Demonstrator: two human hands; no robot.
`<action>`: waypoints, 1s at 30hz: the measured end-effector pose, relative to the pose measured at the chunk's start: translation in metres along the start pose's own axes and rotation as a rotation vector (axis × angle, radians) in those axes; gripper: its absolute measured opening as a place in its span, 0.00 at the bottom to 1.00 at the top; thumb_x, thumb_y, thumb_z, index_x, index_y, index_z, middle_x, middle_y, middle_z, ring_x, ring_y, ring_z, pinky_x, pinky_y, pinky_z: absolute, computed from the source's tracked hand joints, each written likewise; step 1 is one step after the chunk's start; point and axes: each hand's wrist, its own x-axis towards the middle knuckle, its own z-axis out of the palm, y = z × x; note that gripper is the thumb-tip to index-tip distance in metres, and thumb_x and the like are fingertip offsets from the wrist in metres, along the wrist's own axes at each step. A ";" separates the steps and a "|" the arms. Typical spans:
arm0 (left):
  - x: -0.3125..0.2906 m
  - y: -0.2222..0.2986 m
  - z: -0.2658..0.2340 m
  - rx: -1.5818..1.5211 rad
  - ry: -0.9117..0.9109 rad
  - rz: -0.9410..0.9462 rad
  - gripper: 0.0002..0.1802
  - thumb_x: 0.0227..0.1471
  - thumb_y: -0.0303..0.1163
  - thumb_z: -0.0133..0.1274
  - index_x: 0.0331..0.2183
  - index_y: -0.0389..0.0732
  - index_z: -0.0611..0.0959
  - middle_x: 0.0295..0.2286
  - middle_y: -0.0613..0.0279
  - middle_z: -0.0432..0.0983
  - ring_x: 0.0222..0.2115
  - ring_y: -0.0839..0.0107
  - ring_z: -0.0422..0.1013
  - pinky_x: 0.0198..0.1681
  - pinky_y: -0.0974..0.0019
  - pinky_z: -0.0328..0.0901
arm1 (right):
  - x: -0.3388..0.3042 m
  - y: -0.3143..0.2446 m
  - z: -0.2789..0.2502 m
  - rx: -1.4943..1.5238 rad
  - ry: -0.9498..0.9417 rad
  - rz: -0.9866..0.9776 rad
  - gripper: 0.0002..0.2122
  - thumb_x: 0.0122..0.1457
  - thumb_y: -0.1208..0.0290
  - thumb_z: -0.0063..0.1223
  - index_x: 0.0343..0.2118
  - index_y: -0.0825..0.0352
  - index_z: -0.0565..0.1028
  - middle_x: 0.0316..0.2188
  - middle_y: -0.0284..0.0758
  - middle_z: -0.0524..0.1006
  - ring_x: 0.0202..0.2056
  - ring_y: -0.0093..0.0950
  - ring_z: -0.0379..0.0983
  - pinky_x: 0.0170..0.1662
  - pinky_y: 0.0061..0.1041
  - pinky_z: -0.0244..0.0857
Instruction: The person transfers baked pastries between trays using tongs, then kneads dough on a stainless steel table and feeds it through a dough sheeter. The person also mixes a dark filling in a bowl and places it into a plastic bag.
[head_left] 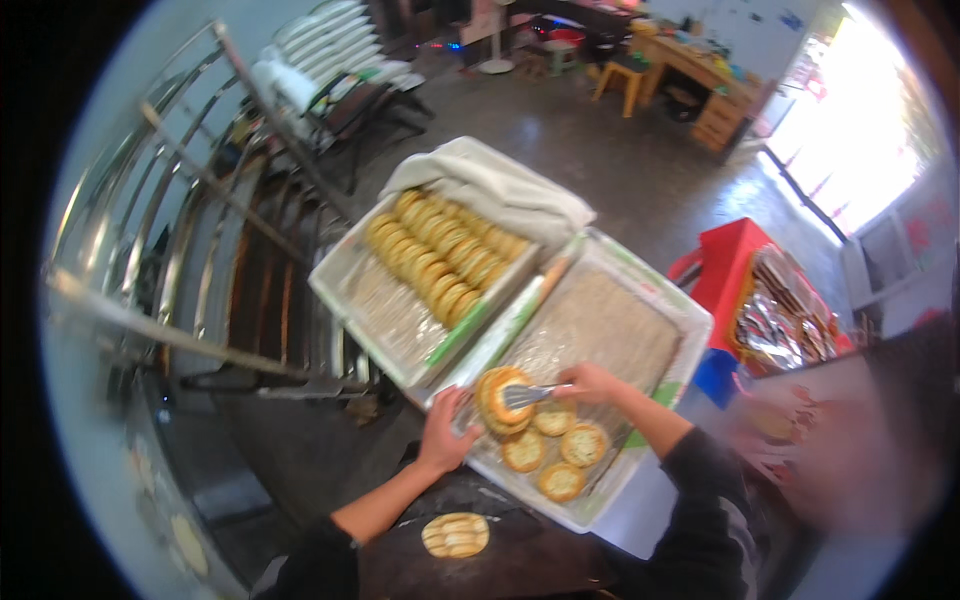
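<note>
My right hand is closed round the handle of a metal slotted spatula. Its head rests against the top of a short stack of round golden flatbreads. Left of that stack, my left hand has its thumb and fingers apart, near the box edge, holding nothing that I can see. Several single flatbreads lie to the right and below the stack, in a plastic-lined white box. Nearer me, one pale flatbread lies on a dark surface.
A second lined box holds rows of flatbreads, with a pale cloth over its far edge. At left stands a metal rack. A red container is at right; farther off are a desk and yellow stool.
</note>
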 end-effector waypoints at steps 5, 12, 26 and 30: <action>0.025 0.036 -0.001 -0.632 0.020 -0.294 0.43 0.66 0.40 0.57 0.71 0.35 0.56 0.65 0.49 0.60 0.63 0.58 0.65 0.65 0.58 0.62 | -0.016 -0.065 -0.009 0.110 0.157 0.109 0.29 0.61 0.36 0.59 0.34 0.65 0.85 0.27 0.42 0.83 0.32 0.40 0.81 0.38 0.40 0.73; 0.132 -0.046 -0.102 -1.208 0.055 -0.679 0.31 0.75 0.53 0.33 0.62 0.40 0.74 0.55 0.54 0.79 0.54 0.59 0.78 0.61 0.51 0.72 | 0.064 -0.231 -0.014 -0.201 0.258 0.333 0.39 0.63 0.27 0.46 0.33 0.69 0.85 0.29 0.45 0.85 0.35 0.46 0.83 0.40 0.42 0.75; 0.239 -0.196 -0.082 -1.197 -0.798 -1.518 0.38 0.67 0.60 0.34 0.58 0.42 0.81 0.56 0.45 0.77 0.54 0.42 0.74 0.63 0.30 0.61 | 0.097 -0.324 -0.048 -0.524 -0.075 0.659 0.40 0.64 0.25 0.41 0.44 0.65 0.86 0.43 0.42 0.86 0.47 0.41 0.84 0.51 0.40 0.73; 0.232 -0.183 -0.079 -1.467 -0.673 -1.774 0.36 0.72 0.54 0.26 0.55 0.42 0.83 0.55 0.47 0.77 0.54 0.42 0.74 0.65 0.31 0.60 | 0.026 -0.300 -0.063 -0.307 0.145 0.713 0.41 0.64 0.25 0.42 0.46 0.66 0.84 0.43 0.45 0.86 0.47 0.46 0.82 0.49 0.44 0.74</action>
